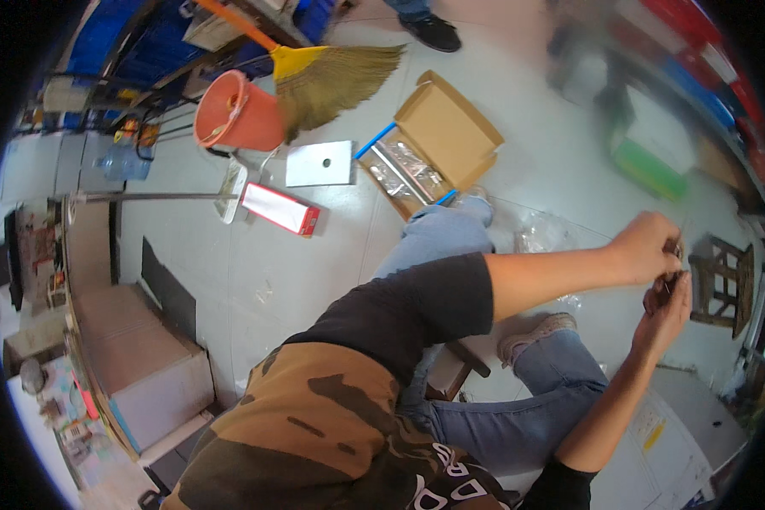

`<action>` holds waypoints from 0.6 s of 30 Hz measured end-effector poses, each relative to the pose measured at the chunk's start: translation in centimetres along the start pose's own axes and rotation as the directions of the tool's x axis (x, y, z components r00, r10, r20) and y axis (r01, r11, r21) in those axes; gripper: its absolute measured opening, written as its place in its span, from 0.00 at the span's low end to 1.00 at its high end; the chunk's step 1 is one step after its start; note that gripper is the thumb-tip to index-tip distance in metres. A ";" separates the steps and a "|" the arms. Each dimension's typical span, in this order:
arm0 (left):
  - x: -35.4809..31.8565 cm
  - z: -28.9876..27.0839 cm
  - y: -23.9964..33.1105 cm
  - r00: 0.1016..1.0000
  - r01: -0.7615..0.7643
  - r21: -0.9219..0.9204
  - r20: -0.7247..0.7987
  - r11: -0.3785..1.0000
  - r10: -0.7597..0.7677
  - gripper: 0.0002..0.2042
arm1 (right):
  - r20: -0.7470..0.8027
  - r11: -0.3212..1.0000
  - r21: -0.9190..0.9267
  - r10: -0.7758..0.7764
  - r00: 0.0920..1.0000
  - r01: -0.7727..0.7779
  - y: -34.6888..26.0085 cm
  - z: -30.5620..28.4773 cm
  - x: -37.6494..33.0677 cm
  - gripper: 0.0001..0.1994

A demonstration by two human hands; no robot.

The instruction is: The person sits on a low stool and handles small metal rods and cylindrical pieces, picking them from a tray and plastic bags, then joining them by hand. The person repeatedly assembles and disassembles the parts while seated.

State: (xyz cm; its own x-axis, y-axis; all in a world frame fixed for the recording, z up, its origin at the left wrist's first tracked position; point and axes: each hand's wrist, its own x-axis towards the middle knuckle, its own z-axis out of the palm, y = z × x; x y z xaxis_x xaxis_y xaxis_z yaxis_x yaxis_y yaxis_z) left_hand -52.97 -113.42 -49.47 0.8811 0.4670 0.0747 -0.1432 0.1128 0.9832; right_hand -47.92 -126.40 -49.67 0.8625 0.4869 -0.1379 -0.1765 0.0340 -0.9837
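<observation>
The left hand [646,246] and the right hand [667,310] meet over a clear sheet [569,255], fingers pinched narrow on a tiny dark part [673,274], too small to make out. The grey floor [272,272] holds an open cardboard box [433,144], an orange bucket [234,115] and a broom [331,76].

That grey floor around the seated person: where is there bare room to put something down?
The floor is bare between the red-and-white box, the grey cabinet and the jeans-clad knee. It is also open beyond the open cardboard box, toward the green bin. Around the orange bucket and broom it is crowded.
</observation>
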 end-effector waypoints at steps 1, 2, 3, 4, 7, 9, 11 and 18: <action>0.2 -0.2 -0.1 1.000 0.012 -0.003 -0.004 1.000 -0.012 0.06 | -0.043 1.000 -0.024 -0.007 0.999 0.006 0.2 0.2 -0.1 0.10; 0.4 -0.1 -0.1 1.000 0.022 -0.016 0.006 1.000 -0.022 0.07 | -0.082 0.998 -0.058 -0.031 0.996 0.026 0.2 0.3 -0.2 0.10; 0.5 -0.4 -0.3 0.998 0.045 -0.028 0.052 0.999 -0.044 0.08 | -0.104 0.993 -0.112 -0.061 0.993 0.050 0.4 0.5 -0.1 0.11; 0.6 -0.7 -0.4 0.992 0.069 -0.045 0.109 0.997 -0.064 0.08 | -0.096 0.984 -0.157 -0.105 0.990 0.090 0.5 0.6 -0.1 0.11; 0.4 -0.9 -0.4 0.971 0.191 -0.182 0.181 0.965 -0.158 0.09 | -0.101 0.978 -0.188 -0.108 0.989 0.088 0.4 1.0 -0.2 0.12; 0.1 -1.2 0.1 0.961 0.233 -0.188 0.194 0.954 -0.197 0.09 | -0.043 0.994 -0.104 -0.029 0.999 0.024 -0.1 1.2 -0.5 0.13; 0.0 -1.4 0.7 0.958 0.242 -0.183 0.201 0.953 -0.204 0.09 | -0.025 0.995 -0.087 -0.059 0.998 0.056 -0.4 1.6 -0.7 0.14; 0.0 -1.0 0.9 0.963 0.234 -0.175 0.179 0.957 -0.203 0.07 | -0.007 0.997 -0.058 -0.045 0.999 0.044 -1.0 1.5 -0.8 0.13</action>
State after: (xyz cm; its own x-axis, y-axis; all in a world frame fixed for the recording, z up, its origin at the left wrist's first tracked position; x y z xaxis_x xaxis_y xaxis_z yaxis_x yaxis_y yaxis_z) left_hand -53.56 -112.39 -48.74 0.9580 0.2697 -0.0974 -0.0097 0.3701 0.9289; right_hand -49.17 -125.53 -48.36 0.8730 0.4785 -0.0944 -0.1102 0.0050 -0.9939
